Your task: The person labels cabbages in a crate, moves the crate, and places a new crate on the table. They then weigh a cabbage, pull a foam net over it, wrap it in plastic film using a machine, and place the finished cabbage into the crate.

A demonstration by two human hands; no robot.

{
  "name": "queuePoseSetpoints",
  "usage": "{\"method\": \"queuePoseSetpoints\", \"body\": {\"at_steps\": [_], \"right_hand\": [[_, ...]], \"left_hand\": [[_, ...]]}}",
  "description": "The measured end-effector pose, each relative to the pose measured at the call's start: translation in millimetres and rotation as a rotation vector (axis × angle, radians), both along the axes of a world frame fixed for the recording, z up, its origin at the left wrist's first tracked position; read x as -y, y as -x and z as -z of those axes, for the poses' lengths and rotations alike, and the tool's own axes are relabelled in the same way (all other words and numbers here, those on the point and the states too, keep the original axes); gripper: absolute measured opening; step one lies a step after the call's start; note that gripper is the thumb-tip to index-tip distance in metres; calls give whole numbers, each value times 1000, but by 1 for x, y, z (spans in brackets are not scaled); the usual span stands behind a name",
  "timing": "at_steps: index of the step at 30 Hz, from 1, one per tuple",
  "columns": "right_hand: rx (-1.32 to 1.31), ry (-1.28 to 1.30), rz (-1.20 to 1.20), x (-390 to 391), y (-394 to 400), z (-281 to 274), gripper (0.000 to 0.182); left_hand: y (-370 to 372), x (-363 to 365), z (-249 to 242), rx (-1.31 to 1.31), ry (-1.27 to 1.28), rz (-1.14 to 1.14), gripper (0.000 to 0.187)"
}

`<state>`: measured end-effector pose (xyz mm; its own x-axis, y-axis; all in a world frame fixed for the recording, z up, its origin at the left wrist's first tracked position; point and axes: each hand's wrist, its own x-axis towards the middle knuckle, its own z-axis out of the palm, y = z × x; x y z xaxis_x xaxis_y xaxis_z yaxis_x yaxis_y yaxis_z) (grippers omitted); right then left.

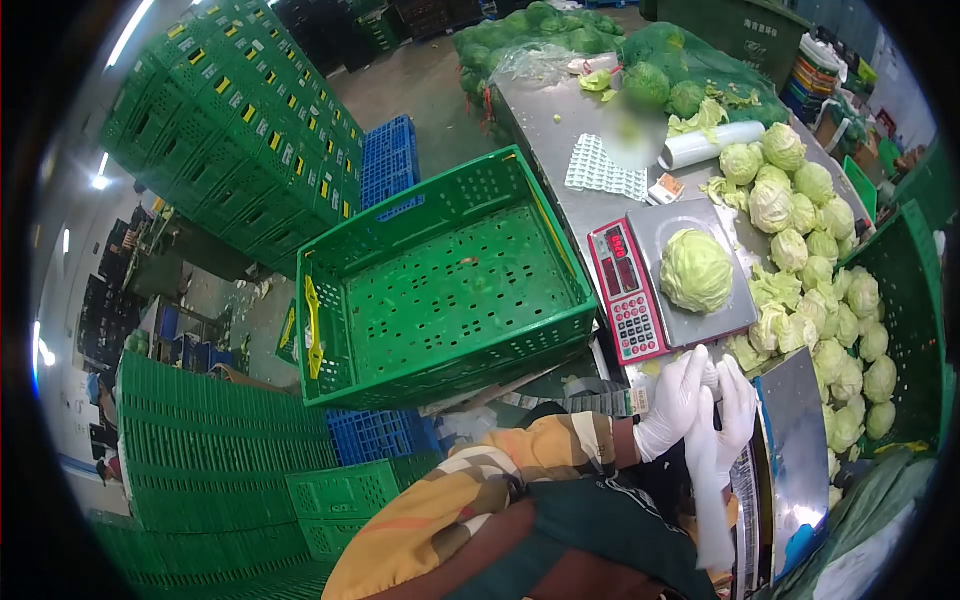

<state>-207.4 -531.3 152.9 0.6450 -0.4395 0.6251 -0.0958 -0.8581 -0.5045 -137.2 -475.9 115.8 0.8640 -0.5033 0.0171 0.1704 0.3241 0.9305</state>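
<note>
My left hand point(668, 408) and my right hand point(737, 410), both in white gloves, meet in front of the scale with fingers pinched together. Between them is a long, thin white strip point(708, 490), like plastic film or a bag, hanging down toward my body. Just beyond my fingertips, a digital scale point(640, 335) with a red frame and lit red digits stands on the metal table point(535, 105). A trimmed pale green cabbage point(696, 270) rests on its plate, touched by neither hand.
A large green crate point(450, 375) without contents stands left of the scale. Many cabbages point(822, 245) are piled at right, with loose leaves. A white roll point(712, 145) and a pale egg-tray-like sheet point(607, 168) lie behind. Stacked green crates point(250, 120) rise at left.
</note>
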Motion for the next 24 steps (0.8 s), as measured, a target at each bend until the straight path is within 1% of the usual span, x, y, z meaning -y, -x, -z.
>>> {"method": "queuePoseSetpoints", "body": {"at_steps": [2, 3, 4, 5, 6, 7, 8, 9, 10, 11, 12, 13, 14, 15, 16, 17, 18, 19, 20, 21, 23, 24], "right_hand": [[-4, 101, -17, 5, -2, 5, 36], [-6, 103, -20, 8, 2, 8, 36], [-20, 97, -41, 9, 5, 8, 35], [-34, 92, -66, 10, 4, 6, 34], [23, 78, -58, 6, 1, 1, 20], [21, 82, -83, 7, 0, -2, 20], [8, -158, -25, 8, 0, -2, 15], [-20, -398, 31, 9, 2, -2, 10], [-59, -608, 3, 18, 6, 1, 12], [-111, -605, -22, 25, 10, 4, 14], [-95, -674, -47, 32, 12, 5, 15], [-76, -743, -64, 38, 13, 5, 17], [-40, -883, -79, 42, 16, 4, 18], [70, -1098, -177, 43, 16, 0, 21], [124, -1253, -270, 43, 19, -2, 24], [183, -1407, -361, 43, 23, -1, 27], [177, -1408, -359, 42, 26, 2, 27], [112, -1422, -323, 39, 29, 7, 31], [51, -1434, -283, 37, 32, 10, 35], [123, -1909, -319, 34, 25, 7, 38], [51, -2170, -610, 28, 31, -6, 42], [-142, -1812, -695, 32, 35, -12, 39]], "left_hand": [[3, 4, 5, -135, 61, 10, 38], [5, 7, 11, -137, 62, 7, 38], [7, 12, 21, -167, 13, 15, 38], [5, 11, 18, -196, -35, 19, 39], [5, 10, 14, -198, -30, 1, 39], [6, 9, 10, -158, -77, 13, 39], [5, 7, 2, -122, -123, 16, 39], [4, 6, 1, -136, -116, -21, 39], [3, 5, -1, -34, -86, -2, 38], [4, 5, 0, 70, -59, 21, 37], [4, 8, 3, -19, -1, 75, 35], [3, 7, 8, -30, 6, 54, 35], [-1, 3, 7, 77, -23, 121, 35], [-6, -1, 5, 186, -54, 192, 35], [-11, -6, 3, 15, -86, 350, 33], [-15, -11, -5, 7, -85, 346, 33], [-20, -16, -11, -304, 104, 427, 31], [-25, -17, -14, -615, 295, 501, 29], [-30, -16, -11, -724, 374, 502, 25], [-34, -21, -34, -823, 322, 469, 27], [-45, -35, -45, -921, 493, 647, 30], [-49, -35, -41, -876, 515, 732, 33]]}}
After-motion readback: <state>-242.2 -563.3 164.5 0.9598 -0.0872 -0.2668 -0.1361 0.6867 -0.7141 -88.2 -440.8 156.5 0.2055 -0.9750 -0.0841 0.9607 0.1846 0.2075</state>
